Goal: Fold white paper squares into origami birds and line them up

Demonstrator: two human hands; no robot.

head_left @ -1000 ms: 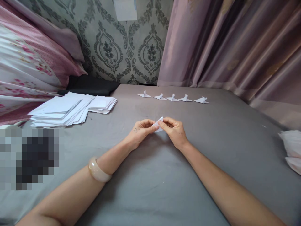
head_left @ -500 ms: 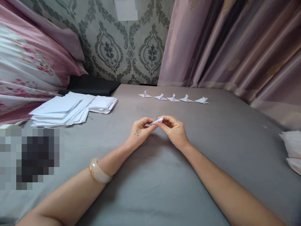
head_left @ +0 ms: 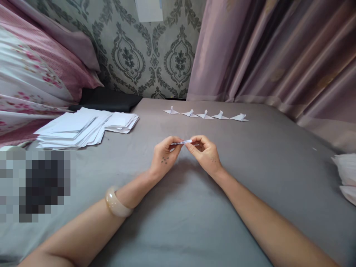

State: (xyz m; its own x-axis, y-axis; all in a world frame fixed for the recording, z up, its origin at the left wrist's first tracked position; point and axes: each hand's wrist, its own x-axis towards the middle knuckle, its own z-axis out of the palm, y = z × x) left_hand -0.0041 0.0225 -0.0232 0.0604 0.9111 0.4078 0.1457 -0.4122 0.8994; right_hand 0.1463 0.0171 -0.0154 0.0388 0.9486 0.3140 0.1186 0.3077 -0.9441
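Between my two hands is a small, narrow piece of folded white paper [head_left: 185,142], seen nearly edge-on with several layers showing. My left hand [head_left: 166,155] pinches its left end between thumb and fingers. At the other end, my right hand [head_left: 206,154] grips it by thumb and fingertips. Both hands are held just above the grey sheet, and the fingertips hide part of the paper. Beyond them stands a row of several folded white paper figures [head_left: 205,114] with flat pointed sides and a raised middle.
Stacks of white paper sheets [head_left: 72,128] lie at the left. Behind them is a black folded item [head_left: 109,100]. Pink curtains [head_left: 236,48] hang at the back right, a floral cloth [head_left: 33,74] at the left. A white bundle [head_left: 345,170] sits at the right edge.
The folded paper has turned in my fingers, from a pointed white face to a thin layered edge. My left hand has rolled slightly. The row of figures has stayed put.
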